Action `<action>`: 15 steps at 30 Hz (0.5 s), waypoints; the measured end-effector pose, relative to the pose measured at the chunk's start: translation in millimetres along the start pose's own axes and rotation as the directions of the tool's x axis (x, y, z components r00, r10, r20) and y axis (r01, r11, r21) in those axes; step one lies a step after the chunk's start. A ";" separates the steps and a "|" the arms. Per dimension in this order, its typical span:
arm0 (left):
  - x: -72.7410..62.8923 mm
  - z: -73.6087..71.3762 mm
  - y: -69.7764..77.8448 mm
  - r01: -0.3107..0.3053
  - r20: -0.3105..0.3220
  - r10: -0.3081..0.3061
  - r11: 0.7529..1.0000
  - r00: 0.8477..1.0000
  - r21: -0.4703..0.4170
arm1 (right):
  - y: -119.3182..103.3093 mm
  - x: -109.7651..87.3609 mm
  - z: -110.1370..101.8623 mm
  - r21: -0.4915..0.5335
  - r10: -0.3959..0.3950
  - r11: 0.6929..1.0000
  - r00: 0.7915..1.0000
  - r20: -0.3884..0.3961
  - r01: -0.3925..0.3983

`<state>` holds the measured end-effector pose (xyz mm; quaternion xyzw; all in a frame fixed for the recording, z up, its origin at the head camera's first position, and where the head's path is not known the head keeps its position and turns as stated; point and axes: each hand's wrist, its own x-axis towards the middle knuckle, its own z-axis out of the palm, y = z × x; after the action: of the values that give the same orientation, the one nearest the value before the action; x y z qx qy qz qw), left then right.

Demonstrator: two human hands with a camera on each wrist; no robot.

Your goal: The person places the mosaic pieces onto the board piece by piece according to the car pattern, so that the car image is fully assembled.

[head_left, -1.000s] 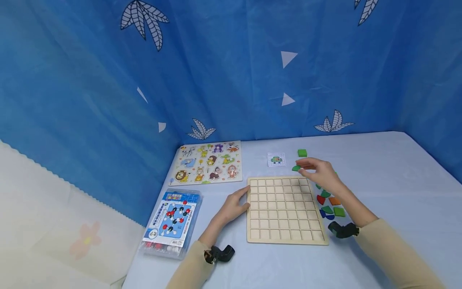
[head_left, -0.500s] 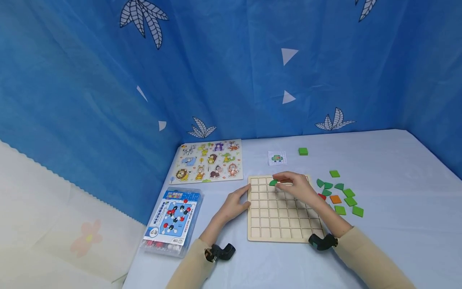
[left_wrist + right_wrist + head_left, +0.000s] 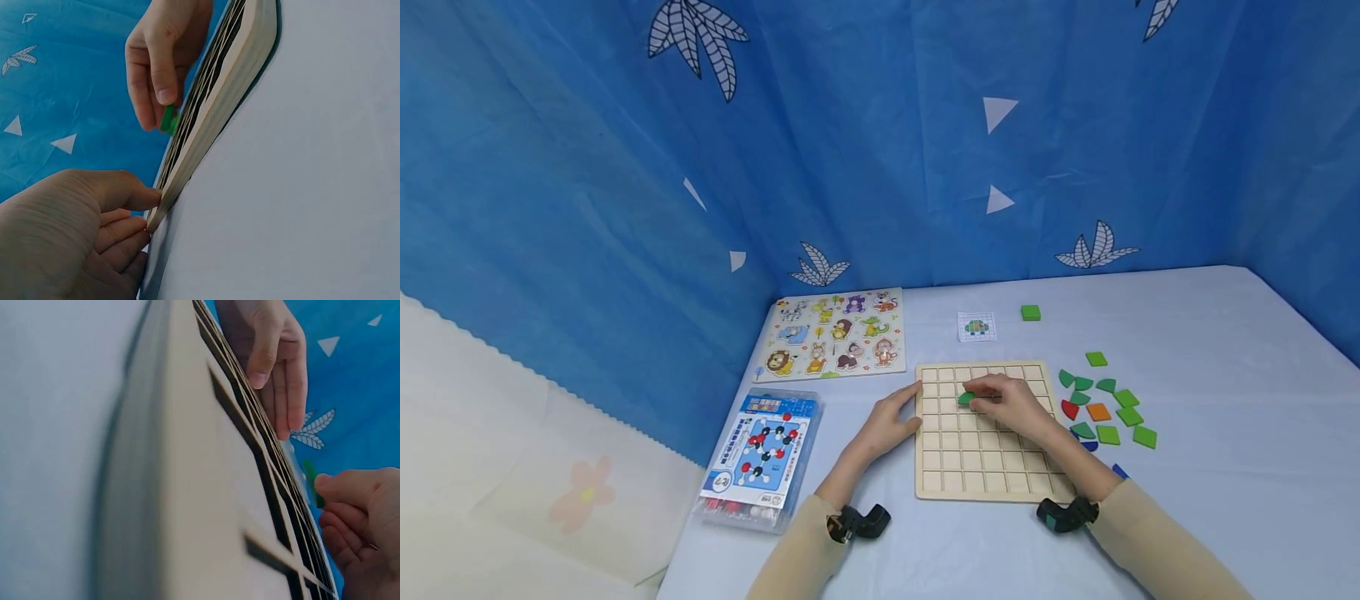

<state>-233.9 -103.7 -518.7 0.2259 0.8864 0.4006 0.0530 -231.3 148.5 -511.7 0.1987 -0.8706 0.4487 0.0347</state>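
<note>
- Moved since one second ago: right hand [image 3: 1011,408] with its green piece [image 3: 966,399], from just beyond the far edge of the board [image 3: 951,461], toward the right corner, to over the far half of its grid. Left hand [image 3: 883,427] keeps its place.
- Left of board, well apart: box [image 3: 762,458], lying flat, ball-and-stick models on its cover.
- Beyond board's far left corner: animal puzzle [image 3: 805,357], flat, pictures up.
- At board's left edge: left hand, thumb and fingers apart, fairly straight, touching the rim. Probably there to stop the board sliding.
- Over board, slightly left of middle: green piece, a quarter-circle. Contact with the grid: cannot tell.
- Beyond board's far edge: card [image 3: 977,327], printed side up; presumably placed to stay readable past the hands.
- Over board: right hand, thumb and fingertips together, pinching the green piece by its edge. Likely leaves the other side free.
- Beyond board, toward its right corner: green block [image 3: 1031,312].
- Right of board: green wedges [image 3: 1083,384], red piece [image 3: 1070,409], blue pieces [image 3: 1088,446], orange square [image 3: 1099,412], green squares [image 3: 1127,399], scattered; likely kept within easy reach of the right hand.
</note>
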 end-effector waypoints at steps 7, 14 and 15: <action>0.0 0.5 0.5 0.005 0.004 -0.005 1.000 1.000 0.004 | 6.4 -1.9 6.4 -0.079 -0.053 0.996 0.998 -0.025 0.051; 0.7 -0.1 1.6 0.010 0.005 -0.010 1.000 1.000 0.002 | 5.3 -2.5 7.0 -0.115 -0.057 0.992 0.998 -0.014 0.055; 0.6 0.0 1.8 0.011 0.006 -0.011 1.000 1.000 0.001 | 5.0 -2.7 6.8 -0.119 -0.057 0.991 0.998 -0.012 0.055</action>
<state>-233.9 -102.4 -517.4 0.2225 0.8877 0.3989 0.0578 -229.9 146.6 -520.2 0.2172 -0.8895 0.3965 0.0659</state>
